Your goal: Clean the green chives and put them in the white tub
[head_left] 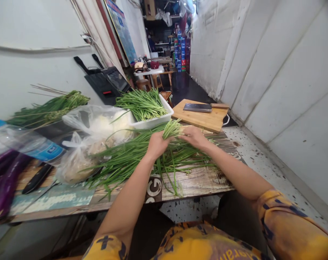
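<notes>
Tub point(153, 123) and board point(199, 117) bar the front; near-right tabletop point(200, 183) offers room.

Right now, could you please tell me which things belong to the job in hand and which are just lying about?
Seemingly in use:
bunch of green stalks, in the left hand, right hand at its pale end
loose stalks on the table
white tub of similar stalks

Seemingly lying about:
cleaver on cutting board
purple eggplants
plastic bottle
black-handled knife
</notes>
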`<move>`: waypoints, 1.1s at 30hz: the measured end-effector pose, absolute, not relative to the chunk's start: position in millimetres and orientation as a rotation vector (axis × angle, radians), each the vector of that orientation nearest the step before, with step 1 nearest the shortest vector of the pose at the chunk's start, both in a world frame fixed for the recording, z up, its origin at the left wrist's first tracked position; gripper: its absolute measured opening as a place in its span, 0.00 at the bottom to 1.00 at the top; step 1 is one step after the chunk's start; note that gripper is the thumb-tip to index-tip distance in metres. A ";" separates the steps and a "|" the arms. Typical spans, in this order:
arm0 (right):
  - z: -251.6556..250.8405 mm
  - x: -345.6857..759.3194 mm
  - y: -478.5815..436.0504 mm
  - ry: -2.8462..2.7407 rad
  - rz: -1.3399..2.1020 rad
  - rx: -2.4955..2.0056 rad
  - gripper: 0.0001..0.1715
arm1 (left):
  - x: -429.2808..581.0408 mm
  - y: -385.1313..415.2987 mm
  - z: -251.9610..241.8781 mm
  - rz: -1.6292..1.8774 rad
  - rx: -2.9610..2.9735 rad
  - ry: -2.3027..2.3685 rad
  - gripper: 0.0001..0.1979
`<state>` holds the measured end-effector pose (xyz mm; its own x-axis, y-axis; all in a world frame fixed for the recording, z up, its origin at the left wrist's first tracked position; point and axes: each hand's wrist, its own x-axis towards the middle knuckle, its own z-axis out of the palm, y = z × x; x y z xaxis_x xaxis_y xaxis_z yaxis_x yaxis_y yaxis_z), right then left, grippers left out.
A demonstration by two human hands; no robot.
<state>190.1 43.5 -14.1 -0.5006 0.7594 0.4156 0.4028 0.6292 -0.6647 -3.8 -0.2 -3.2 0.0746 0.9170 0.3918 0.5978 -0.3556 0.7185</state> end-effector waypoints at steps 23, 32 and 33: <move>-26.4 159.2 118.7 -2.268 0.068 -1.408 0.12 | -12.6 5.6 -2.6 1.526 1.702 1.729 0.15; -9.4 184.9 68.5 -2.079 0.635 -0.910 0.08 | -8.0 8.5 -8.8 1.423 1.837 1.719 0.12; -8.3 184.1 60.6 -2.036 0.706 -0.918 0.09 | -7.3 8.6 -10.0 1.393 1.857 1.706 0.12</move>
